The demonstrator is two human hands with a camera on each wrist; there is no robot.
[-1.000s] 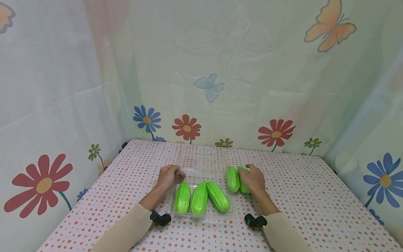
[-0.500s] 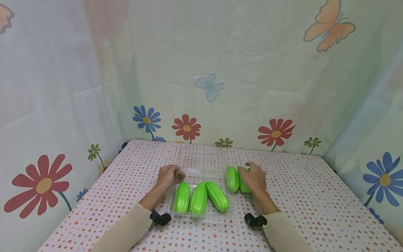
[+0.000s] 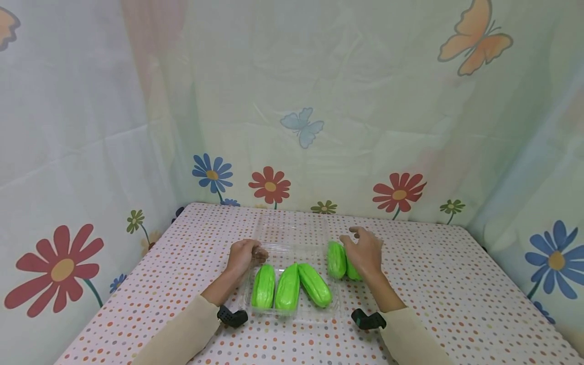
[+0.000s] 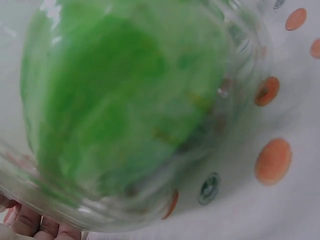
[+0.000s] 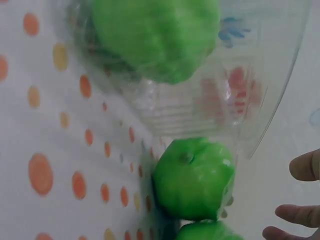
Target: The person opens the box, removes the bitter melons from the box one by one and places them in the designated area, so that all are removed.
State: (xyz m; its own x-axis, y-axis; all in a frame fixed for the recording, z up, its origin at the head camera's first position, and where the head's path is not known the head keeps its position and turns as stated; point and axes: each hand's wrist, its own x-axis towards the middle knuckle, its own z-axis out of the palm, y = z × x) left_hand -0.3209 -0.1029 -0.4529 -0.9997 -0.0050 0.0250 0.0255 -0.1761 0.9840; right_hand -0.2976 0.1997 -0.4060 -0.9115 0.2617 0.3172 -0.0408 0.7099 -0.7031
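A clear plastic clamshell container (image 3: 315, 313) lies on the table with its lid (image 3: 292, 230) folded back. In its base rest three bright green, ridged, gourd-like vegetables, the left one (image 3: 263, 286), the middle one (image 3: 288, 288) and the right one (image 3: 316, 285). My left hand (image 3: 242, 257) grips the container's left edge near the hinge; its fingertips (image 4: 47, 227) show beyond the plastic wall in the left wrist view. Two more green gourds, a nearer-left one (image 3: 337, 260) and a partly hidden one (image 3: 353, 268), lie right of the container. Over the latter, my right hand (image 3: 365, 253) hovers with fingers apart, holding nothing.
A white tablecloth with coloured dots (image 3: 424, 284) covers the table. Pale curtains with flowers and butterflies (image 3: 303, 126) enclose its back and sides. A black wrist camera (image 3: 232, 317) sits at the left wrist and another black camera (image 3: 368, 319) at the right.
My right hand has come up off the rightmost gourd, its thumb and fingers spreading, and has shifted slightly away from me. My left hand, the container and the gourds stay put.
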